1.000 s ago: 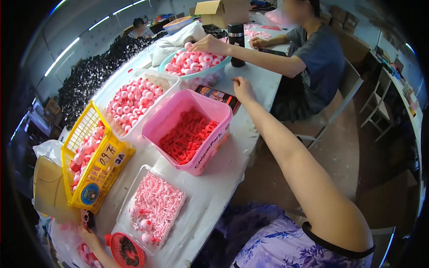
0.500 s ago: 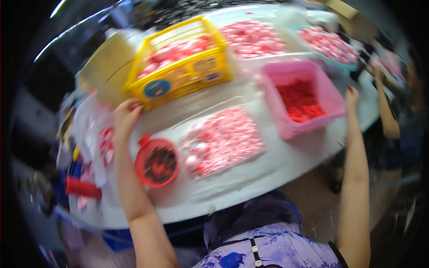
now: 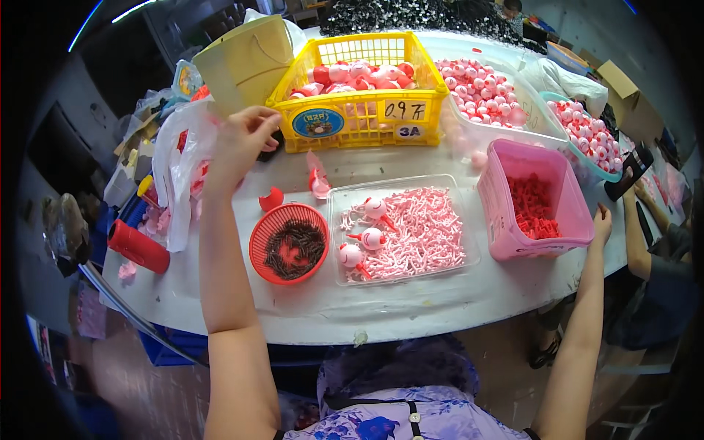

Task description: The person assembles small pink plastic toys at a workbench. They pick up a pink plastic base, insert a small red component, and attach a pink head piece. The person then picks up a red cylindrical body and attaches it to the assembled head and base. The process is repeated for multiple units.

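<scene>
My left hand (image 3: 248,139) hovers beside the front left corner of a yellow crate (image 3: 359,138), its fingers bent but apart. A dark object (image 3: 273,145) shows partly behind it. Pink and red ball-shaped pieces (image 3: 358,73) fill the crate. My right hand (image 3: 602,223) is at the right side of a pink bin (image 3: 506,238), its fingers partly hidden. Small red pieces (image 3: 534,209) lie in that bin. Between my arms, a clear tray (image 3: 400,279) contains pink stick-like pieces (image 3: 429,231) and several smiling balls (image 3: 372,238). A red basket (image 3: 254,246) holds dark small pieces (image 3: 295,246).
White plastic bags (image 3: 180,183) and a red cylinder (image 3: 139,247) are at the left. Pink-red balls fill a clear bin (image 3: 546,132) and a teal basket (image 3: 616,176). A black bottle (image 3: 631,169) stands at the right, near another person's arm (image 3: 636,231).
The view has levelled and sharpened. My left hand has moved from the crate's lower left corner up along its side. My right hand remains beside the pink bin.
</scene>
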